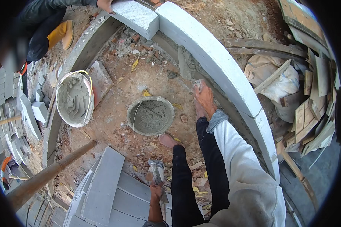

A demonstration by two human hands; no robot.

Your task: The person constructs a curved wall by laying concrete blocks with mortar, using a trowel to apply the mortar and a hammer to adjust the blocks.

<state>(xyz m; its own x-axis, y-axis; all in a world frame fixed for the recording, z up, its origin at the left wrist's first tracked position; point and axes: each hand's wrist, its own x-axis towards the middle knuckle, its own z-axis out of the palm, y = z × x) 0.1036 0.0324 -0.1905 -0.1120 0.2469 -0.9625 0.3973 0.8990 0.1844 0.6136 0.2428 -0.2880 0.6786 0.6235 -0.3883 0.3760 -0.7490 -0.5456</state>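
My right hand (205, 97) is closed around the handle end of a mortar-coated trowel (184, 64). The grey blade points away from me, against wet mortar (193, 64) at the inner foot of the block wall (212, 56). Lower down, my left hand (156, 191) grips a flat grey-bladed tool (156, 170), its exact kind unclear, over stacked pale blocks (130, 193). Between my feet and the far wall stands a round bucket (129, 123) of grey mortar. Another person's hand (105, 5) rests on a white block (135, 17) at the top.
A second mortar bucket (60, 113) with a yellow handle stands at left, beside a flat slab (101, 79). A wooden pole (53, 176) slants in at lower left. Wood planks (310, 109) and a pale sack (271, 72) lie beyond the wall. Rubble covers the soil.
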